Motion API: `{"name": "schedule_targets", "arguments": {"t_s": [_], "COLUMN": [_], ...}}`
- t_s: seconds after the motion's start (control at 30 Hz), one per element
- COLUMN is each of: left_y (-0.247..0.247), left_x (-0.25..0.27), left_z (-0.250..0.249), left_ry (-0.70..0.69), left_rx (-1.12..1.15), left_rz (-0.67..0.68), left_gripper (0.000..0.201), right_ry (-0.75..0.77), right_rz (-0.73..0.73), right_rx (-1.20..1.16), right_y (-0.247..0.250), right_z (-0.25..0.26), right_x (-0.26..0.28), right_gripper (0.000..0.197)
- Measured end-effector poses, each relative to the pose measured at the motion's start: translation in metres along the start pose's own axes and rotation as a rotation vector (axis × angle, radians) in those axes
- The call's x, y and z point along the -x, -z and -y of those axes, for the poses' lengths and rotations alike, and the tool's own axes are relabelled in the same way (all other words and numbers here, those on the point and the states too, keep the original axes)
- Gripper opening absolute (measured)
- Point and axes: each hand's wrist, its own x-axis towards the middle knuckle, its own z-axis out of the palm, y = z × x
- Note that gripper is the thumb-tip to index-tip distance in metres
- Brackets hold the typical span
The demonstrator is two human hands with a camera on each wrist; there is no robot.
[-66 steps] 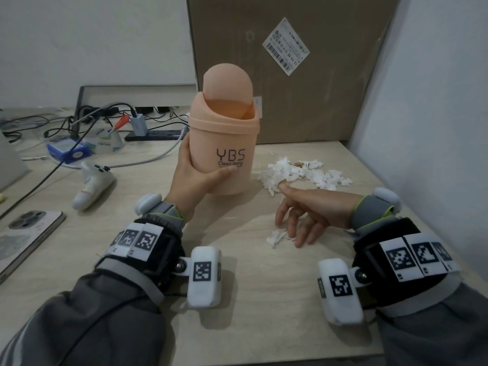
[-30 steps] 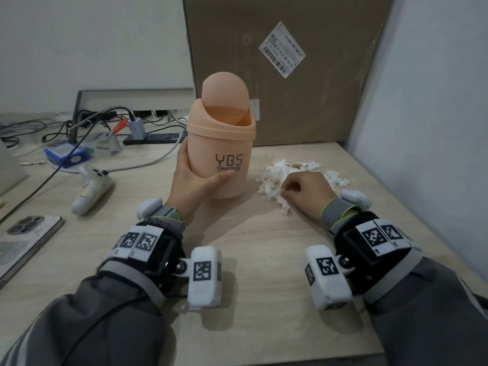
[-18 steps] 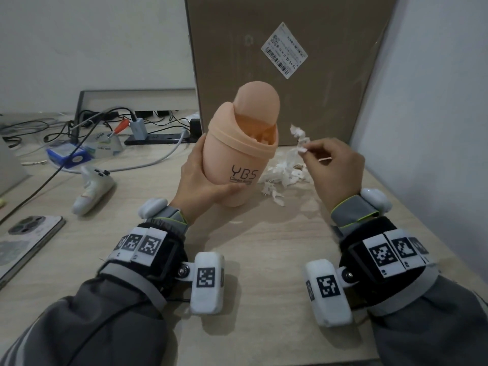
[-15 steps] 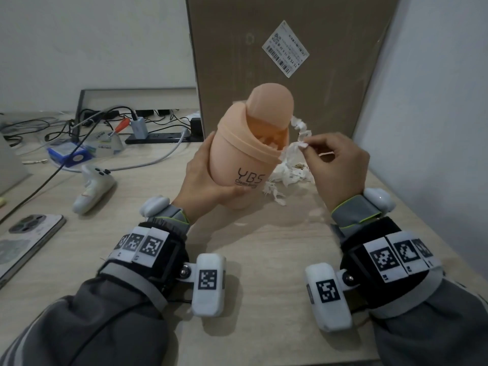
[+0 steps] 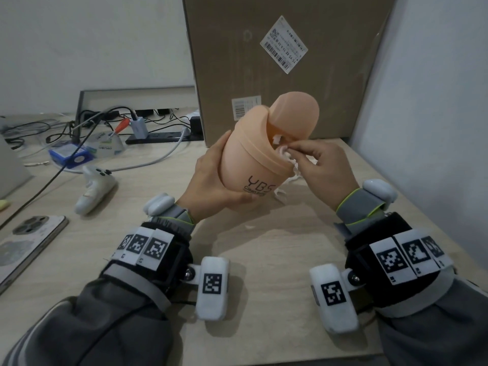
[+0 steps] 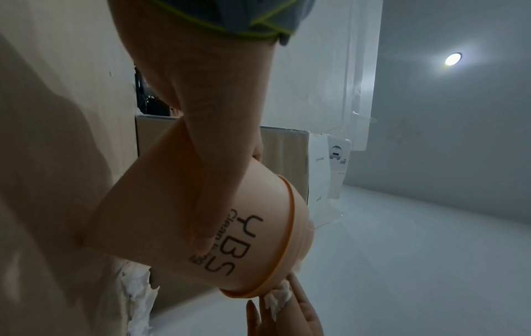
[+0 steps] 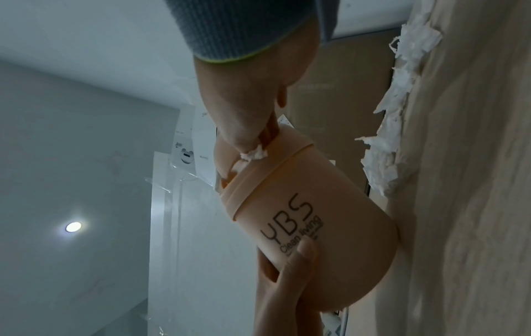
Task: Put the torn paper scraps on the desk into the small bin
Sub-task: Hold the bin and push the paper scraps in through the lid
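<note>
My left hand [image 5: 211,180] grips the small peach bin [image 5: 261,154] marked YBS and holds it tilted to the right, its base just above the desk. My right hand [image 5: 317,165] pinches white paper scraps [image 5: 284,150] at the bin's mouth, under the domed swing lid [image 5: 295,112]. In the right wrist view the pinched scraps [image 7: 254,154] sit at the rim of the bin [image 7: 310,218]. A pile of torn scraps [image 7: 396,109] lies on the desk behind the bin, mostly hidden in the head view. The left wrist view shows my thumb across the bin [image 6: 229,227].
A large cardboard box [image 5: 285,62] stands right behind the bin. A grey wall [image 5: 435,101] closes the right side. On the left lie a white controller [image 5: 92,188], a phone [image 5: 29,244], cables and a blue box [image 5: 71,157].
My right hand gathered scraps from the pile, lifted them and brought them to the bin's mouth. My left hand lifted and tilted the bin rightward toward it.
</note>
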Motion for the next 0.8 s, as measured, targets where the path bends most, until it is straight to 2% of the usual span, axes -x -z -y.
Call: {"name": "schedule_targets", "arguments": {"t_s": [0.07, 0.2, 0.33, 0.5, 0.6, 0.63, 0.7, 0.77, 0.8], "left_y": [0.0, 0.0, 0.0, 0.0, -0.001, -0.001, -0.001, -0.001, -0.001], "left_x": [0.0, 0.002, -0.002, -0.001, 0.0, 0.0, 0.0, 0.0, 0.0], "left_z": [0.002, 0.007, 0.005, 0.003, 0.003, 0.003, 0.004, 0.005, 0.006], "left_ry": [0.003, 0.017, 0.001, -0.003, -0.001, -0.001, 0.005, 0.007, 0.004], "left_rx": [-0.015, -0.012, -0.002, 0.009, 0.014, 0.02, 0.023, 0.015, 0.014], "left_rz": [0.0, -0.004, -0.001, 0.003, 0.002, 0.0, -0.004, -0.004, -0.002], "left_gripper": [0.133, 0.132, 0.131, 0.132, 0.132, 0.132, 0.132, 0.131, 0.131], "right_ry": [-0.029, -0.132, -0.212, -0.094, 0.026, 0.053, 0.075, 0.066, 0.065], "right_rz": [0.067, 0.167, 0.162, 0.154, 0.078, 0.04, -0.016, -0.036, -0.038], "right_rx": [0.035, -0.049, -0.065, -0.017, 0.039, 0.048, 0.02, -0.032, -0.059], "right_y": [0.0, -0.003, 0.0, -0.003, -0.006, -0.005, -0.003, -0.002, -0.002], "right_z": [-0.001, 0.0, 0.005, 0.006, 0.001, 0.001, 0.001, 0.003, 0.003], "right_x": [0.001, 0.006, 0.008, 0.01, 0.007, 0.006, 0.005, 0.006, 0.006], "right_gripper": [0.026, 0.038, 0.027, 0.03, 0.048, 0.046, 0.028, 0.01, 0.007]}}
